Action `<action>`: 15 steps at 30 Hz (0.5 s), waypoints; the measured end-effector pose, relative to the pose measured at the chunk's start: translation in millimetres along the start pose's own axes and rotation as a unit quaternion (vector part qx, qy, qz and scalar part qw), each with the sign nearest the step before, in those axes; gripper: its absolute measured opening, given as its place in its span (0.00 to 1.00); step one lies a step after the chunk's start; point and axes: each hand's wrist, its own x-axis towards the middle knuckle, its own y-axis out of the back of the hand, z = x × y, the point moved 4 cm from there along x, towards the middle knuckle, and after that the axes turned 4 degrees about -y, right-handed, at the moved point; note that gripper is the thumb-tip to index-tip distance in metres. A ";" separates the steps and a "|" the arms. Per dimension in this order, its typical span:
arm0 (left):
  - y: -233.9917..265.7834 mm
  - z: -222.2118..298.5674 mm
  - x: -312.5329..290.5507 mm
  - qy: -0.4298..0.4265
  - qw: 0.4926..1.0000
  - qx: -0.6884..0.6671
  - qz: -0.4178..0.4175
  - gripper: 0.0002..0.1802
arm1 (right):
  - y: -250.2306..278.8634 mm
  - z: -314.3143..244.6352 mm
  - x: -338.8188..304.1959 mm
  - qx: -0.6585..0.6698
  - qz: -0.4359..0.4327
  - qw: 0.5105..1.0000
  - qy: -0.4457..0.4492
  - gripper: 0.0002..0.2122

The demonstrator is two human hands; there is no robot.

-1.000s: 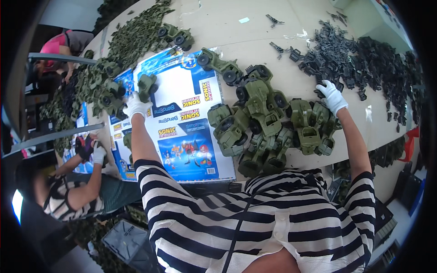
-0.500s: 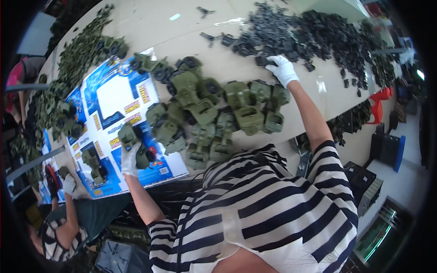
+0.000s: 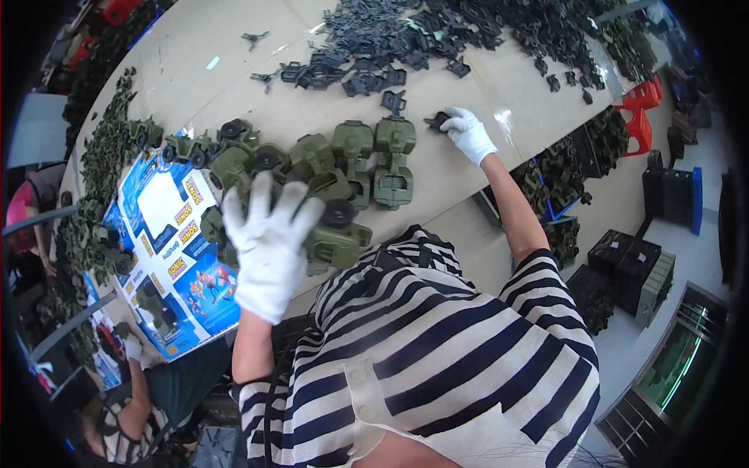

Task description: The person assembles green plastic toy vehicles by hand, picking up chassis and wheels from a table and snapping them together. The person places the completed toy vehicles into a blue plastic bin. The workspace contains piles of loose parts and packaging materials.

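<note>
My left hand (image 3: 271,246), in a white glove, is spread wide over the near-left part of a cluster of green plastic toy vehicle bodies. It hides some of them. Just right of its fingers lies a green vehicle body (image 3: 337,248) with a black wheel (image 3: 339,213). My right hand (image 3: 468,134), gloved too, is closed with its fingertips on a small black plastic part (image 3: 437,122) over the bare table, right of the green bodies. Another green body (image 3: 393,183) stands upright at the right end of the cluster, with a loose black part (image 3: 394,101) behind it.
A heap of black plastic parts (image 3: 374,39) spreads across the far table (image 3: 257,70). Blue and white printed card (image 3: 207,292) lies at the left, beside piled green parts (image 3: 101,168). A co-worker's gloved hand (image 3: 133,347) is at the lower left. A red plastic object (image 3: 641,117) is beyond the right edge.
My left hand has let go of the green vehicle body it held and moved right, fingers spread. My right hand has come away from the black heap with a black part. The view has shifted.
</note>
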 end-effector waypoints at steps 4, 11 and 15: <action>-61.8 23.3 18.6 -0.112 0.978 0.165 -0.062 0.18 | 17.9 3.2 -26.7 -0.008 -0.012 0.999 -0.043 0.21; -85.5 17.5 6.7 -0.086 0.972 0.216 -0.034 0.25 | 10.2 -28.8 -6.9 -0.131 0.004 0.988 -0.078 0.28; -92.9 13.0 -14.7 -0.069 0.977 0.199 -0.031 0.26 | -1.5 -7.0 10.9 -0.078 -0.008 0.992 -0.103 0.17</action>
